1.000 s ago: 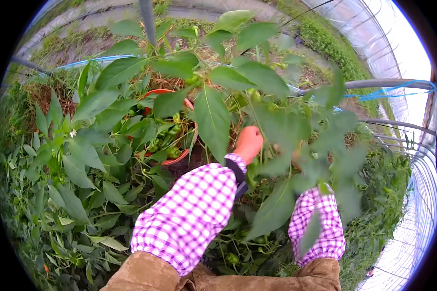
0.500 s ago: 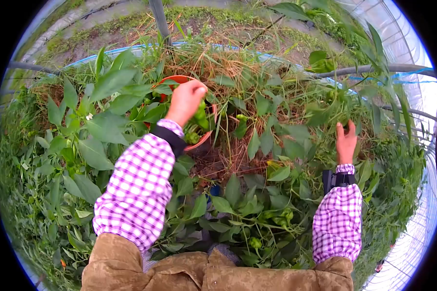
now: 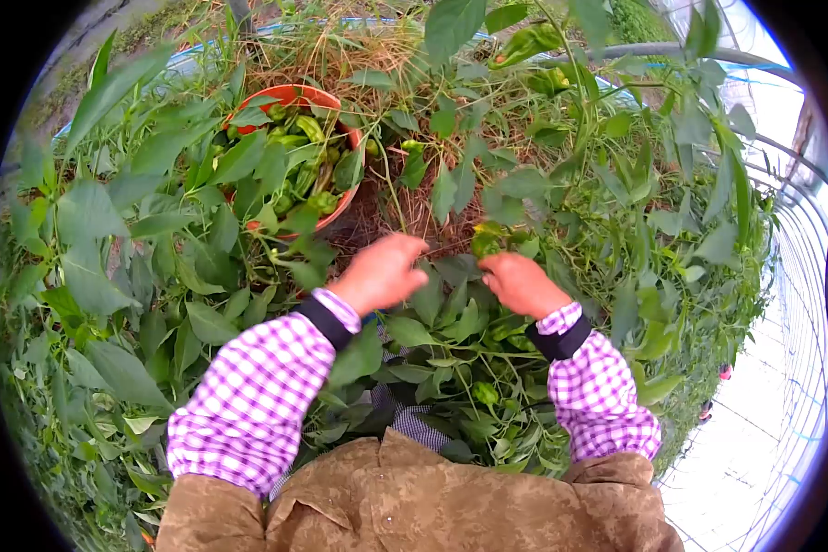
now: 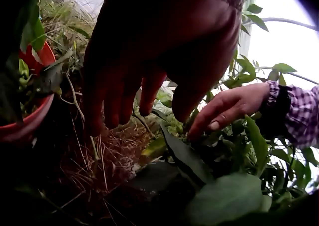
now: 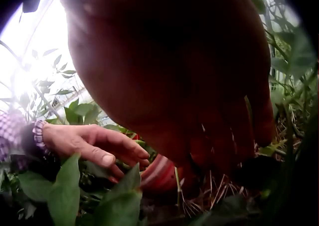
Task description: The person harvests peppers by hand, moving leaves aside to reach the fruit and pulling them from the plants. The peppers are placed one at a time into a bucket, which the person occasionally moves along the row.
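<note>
In the head view, my left hand [image 3: 382, 273] hovers over the pepper plants, in front of an orange bucket [image 3: 352, 138] that holds several green peppers [image 3: 294, 152]. The left wrist view shows this hand's fingers [image 4: 113, 104] loosely extended downward with nothing in them. To its right, my right hand [image 3: 524, 285] reaches into the foliage beside a yellowing leaf [image 3: 486, 241]. Its fingers [image 4: 212, 113] point down among the leaves in the left wrist view, relaxed, and no pepper shows in them. From the right wrist, its palm is dark.
Green peppers hang on the plants, one [image 3: 485, 394] low near my body and another [image 3: 529, 41] at the upper right. Dry straw [image 3: 414, 207] covers the ground between the plants. A grey pipe [image 3: 727, 55] with blue twine crosses at the right.
My left hand has come away from over the bucket toward me and rightward. My right hand has moved in from the far right, toward the left hand. The view has tilted down.
</note>
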Demonstrator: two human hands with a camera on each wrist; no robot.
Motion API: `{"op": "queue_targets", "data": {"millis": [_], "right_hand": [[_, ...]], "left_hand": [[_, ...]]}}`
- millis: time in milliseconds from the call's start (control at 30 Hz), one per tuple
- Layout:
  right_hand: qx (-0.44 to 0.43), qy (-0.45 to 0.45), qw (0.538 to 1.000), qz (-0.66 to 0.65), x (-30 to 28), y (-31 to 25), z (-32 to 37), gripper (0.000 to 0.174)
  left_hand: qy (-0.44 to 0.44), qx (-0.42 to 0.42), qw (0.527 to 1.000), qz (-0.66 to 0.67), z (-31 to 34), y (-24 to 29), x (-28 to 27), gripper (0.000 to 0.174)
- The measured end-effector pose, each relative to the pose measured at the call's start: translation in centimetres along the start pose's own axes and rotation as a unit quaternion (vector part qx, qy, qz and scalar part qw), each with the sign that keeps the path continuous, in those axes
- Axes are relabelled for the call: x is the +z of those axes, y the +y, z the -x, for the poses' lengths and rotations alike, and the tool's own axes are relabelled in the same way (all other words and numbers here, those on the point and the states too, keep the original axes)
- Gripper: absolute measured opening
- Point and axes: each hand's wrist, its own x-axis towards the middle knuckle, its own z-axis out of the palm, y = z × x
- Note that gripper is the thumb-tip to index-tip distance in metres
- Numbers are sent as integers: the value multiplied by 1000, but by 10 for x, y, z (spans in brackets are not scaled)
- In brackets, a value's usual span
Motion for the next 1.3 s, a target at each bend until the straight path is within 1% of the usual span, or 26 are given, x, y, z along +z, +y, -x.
{"op": "queue_targets", "data": {"millis": [67, 133, 167, 200, 267, 300, 333, 400, 433, 467, 533, 567, 600, 667, 733, 800, 833, 867, 933, 967, 1000, 1100, 1133, 1233, 1267, 1300], "right_hand": [[15, 5, 1000, -19, 11, 5, 11, 20], [120, 62, 989, 65, 10, 15, 20, 20], [115, 34, 985, 121, 5, 16, 28, 20], [120, 32, 985, 124, 5, 13, 35, 20], [144, -108, 955, 235, 7, 8, 48, 19], [132, -73, 963, 225, 14, 9, 58, 16], [134, -75, 962, 224, 17, 10, 63, 16], [109, -4, 974, 198, 13, 8, 69, 14], [110, 5, 978, 179, 12, 5, 71, 12], [113, 3, 978, 177, 11, 4, 72, 12], [87, 3, 990, 114, 10, 4, 75, 12], [70, 23, 994, 83, 9, 3, 77, 12], [70, 15, 995, 73, 1, 3, 77, 12], [79, 16, 997, -4, -4, 5, 78, 12], [73, 26, 996, -38, -3, 11, 81, 13], [65, 71, 991, -88, 1, 18, 84, 14], [72, 74, 987, -123, -8, -7, 85, 14], [74, 74, 986, -132, -7, 1, 86, 14], [85, 60, 983, -152, -7, 13, 91, 14], [81, 62, 983, -155, -4, 18, 94, 15], [79, 70, 982, -158, -2, 21, 95, 15], [93, 74, 977, -178, 0, 22, 96, 16], [88, 91, 977, -170, 2, 27, 94, 17], [90, 112, 977, -156, 1, 24, 89, 20], [98, 112, 977, -152, -2, 20, 87, 21], [106, 96, 976, -166, -6, 20, 85, 23]], "left_hand": [[-60, -18, 997, 50, 6, 14, 31, 41], [-139, -23, 985, 96, 3, 13, 44, 37], [-135, -39, 985, 98, 0, 15, 46, 30], [-137, -35, 985, 102, -3, 17, 49, 30], [-44, -27, 999, -11, -13, 19, 50, 24], [22, 14, 999, -21, -19, 24, 48, 20], [20, 15, 999, -20, -28, 25, 53, 20], [37, 55, 998, 18, -48, 27, 68, 18], [42, 55, 996, 61, -56, 29, 78, 17], [39, 55, 996, 63, -64, 31, 88, 17], [-11, -18, 998, 60, -80, 34, 105, 21], [-80, -32, 995, 49, -89, 30, 114, 29], [-89, -41, 994, 51, -94, 30, 124, 29], [12, -61, 996, 69, -100, 29, 145, 26], [-2, -88, 994, 63, -109, 29, 157, 28], [25, -177, 975, 135, -114, 40, 155, 25], [-6, -150, 985, 87, -96, 31, 142, 22], [-13, -154, 985, 81, -97, 26, 148, 22], [-16, -47, 998, 40, -96, 19, 151, 20], [6, -17, 998, 52, -96, 18, 147, 18], [6, -13, 999, 44, -97, 19, 143, 18], [-74, -26, 994, 73, -99, 26, 119, 16], [-72, -23, 995, 71, -103, 31, 115, 16], [-38, -78, 996, -25, -98, 32, 106, 17], [-45, -77, 996, -25, -94, 28, 109, 17], [23, -36, 998, -43, -91, 25, 114, 17]]}}
